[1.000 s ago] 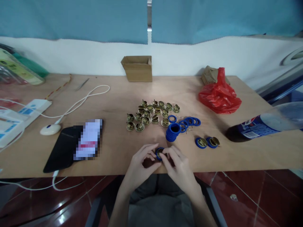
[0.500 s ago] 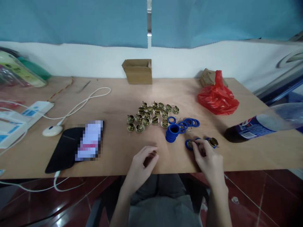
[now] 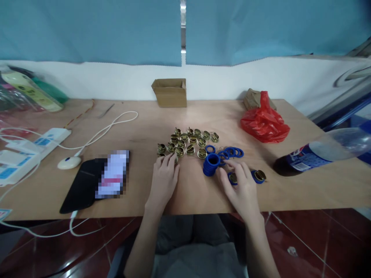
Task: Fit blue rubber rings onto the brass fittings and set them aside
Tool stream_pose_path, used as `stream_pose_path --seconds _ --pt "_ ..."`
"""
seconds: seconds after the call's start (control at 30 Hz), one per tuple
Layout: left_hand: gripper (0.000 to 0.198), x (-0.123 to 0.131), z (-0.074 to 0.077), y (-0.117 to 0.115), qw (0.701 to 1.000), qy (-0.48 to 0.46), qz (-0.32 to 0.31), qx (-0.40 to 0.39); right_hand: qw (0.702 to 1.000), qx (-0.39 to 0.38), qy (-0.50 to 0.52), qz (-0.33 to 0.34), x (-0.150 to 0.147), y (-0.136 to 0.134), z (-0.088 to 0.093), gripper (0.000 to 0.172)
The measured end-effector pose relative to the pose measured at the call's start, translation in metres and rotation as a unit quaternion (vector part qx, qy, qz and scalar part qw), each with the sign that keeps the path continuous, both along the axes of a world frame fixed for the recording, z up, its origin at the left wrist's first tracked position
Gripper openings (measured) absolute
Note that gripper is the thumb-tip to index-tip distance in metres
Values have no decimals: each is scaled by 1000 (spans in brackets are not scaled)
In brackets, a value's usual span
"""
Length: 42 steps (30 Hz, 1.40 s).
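Observation:
My left hand reaches over the near left edge of a cluster of brass fittings, each with a raised tab and a pale round rim. Its fingers are stretched and apart from the thumb, over a fitting they partly cover. Beside the stack of blue rings, my right hand is open, its thumb and fingers apart and empty. A brass fitting in a blue ring lies partly hidden under it. Another brass fitting with a blue ring sits to its right. Loose blue rings lie behind.
A cola bottle lies on its side at the right, near a red plastic bag. An open cardboard box stands against the wall. At left are a phone, a black device, cables and a power strip.
My left hand has moved forward and left to the brass fittings. My right hand has left the fitting it was touching and shifted left towards the ring stack, its fingers spreading.

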<state>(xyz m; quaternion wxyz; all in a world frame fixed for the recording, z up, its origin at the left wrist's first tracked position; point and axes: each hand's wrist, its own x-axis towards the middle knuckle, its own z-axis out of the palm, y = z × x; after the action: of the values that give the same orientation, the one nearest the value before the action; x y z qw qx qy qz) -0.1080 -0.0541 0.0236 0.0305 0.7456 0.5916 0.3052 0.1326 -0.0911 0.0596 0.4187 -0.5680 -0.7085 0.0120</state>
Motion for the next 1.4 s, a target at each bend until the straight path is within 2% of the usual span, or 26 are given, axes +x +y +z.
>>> stream_pose_path --seconds 0.17,0.27,0.33,0.43,0.53,0.63,0.73,0.87,0.97,1.07,1.23,1.4 --pt "25 6 -1 -21 999 -15 -1 -30 997 -33 -14 67 -9 19 5 38" --pt "28 10 0 -38 996 -64 -33 -49 997 -34 -22 66 -10 24 4 35" --pt "37 13 -2 -46 994 -98 -22 -49 998 -21 -18 55 -11 24 5 33" --pt "47 14 -9 -49 993 -113 15 -34 999 31 16 38 -15 18 10 32" --pt "36 12 -16 -46 993 -110 3 -40 994 67 74 43 -26 3 14 29" --pt "24 12 -17 -47 986 -153 -20 -64 988 32 105 111 -43 -15 7 32" --pt "31 17 -13 -56 961 -248 -27 -118 979 -36 111 166 -59 -27 -8 35" --pt "40 27 -10 -66 907 -374 -10 -191 973 -81 117 180 -69 -31 -27 37" --pt "37 30 -13 -66 856 -479 2 -194 971 -93 121 182 -67 -31 -33 40" --pt "38 29 -16 -62 819 -535 -32 -204 971 -95 122 183 -63 -29 -33 41" --pt "36 20 -12 -63 796 -550 -113 -227 971 -100 135 171 -59 -27 -32 48" --pt "36 16 -13 -65 809 -537 -104 -215 971 -95 115 185 -61 -26 -36 54"
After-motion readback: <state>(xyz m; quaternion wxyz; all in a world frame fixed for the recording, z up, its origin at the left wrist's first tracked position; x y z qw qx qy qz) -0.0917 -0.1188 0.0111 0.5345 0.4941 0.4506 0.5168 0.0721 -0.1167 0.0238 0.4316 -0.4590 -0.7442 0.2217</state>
